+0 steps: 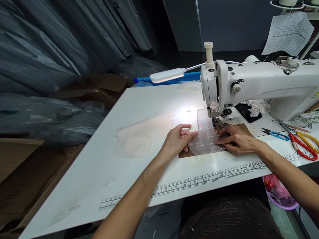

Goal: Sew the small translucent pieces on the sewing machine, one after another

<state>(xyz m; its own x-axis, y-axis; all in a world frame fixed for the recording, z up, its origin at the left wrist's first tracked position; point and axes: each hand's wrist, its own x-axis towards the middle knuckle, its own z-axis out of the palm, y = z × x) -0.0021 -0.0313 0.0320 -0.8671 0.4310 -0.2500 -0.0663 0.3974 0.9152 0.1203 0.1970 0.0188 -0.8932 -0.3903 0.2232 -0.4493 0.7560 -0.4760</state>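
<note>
A translucent whitish sheet (205,142) with small pinkish-red marks lies under the needle area of a white sewing machine (259,79). My left hand (180,137) pinches the sheet's left edge between thumb and fingers. From the other side, my right hand (235,139) rests its separated fingertips on the sheet, close to the presser foot (217,122). Beneath the sheet and partly hidden by it is a flat brown piece (245,128). Whether the sheet is thin fabric or plastic I cannot tell.
Blue snips (275,134), red-handled scissors (300,146) and yellow-handled scissors (307,136) lie to the right. A ruler strip (199,181) runs along the front of the white table (99,166). A lamp (167,75) lights the sewing area. A purple basket (284,202) stands below.
</note>
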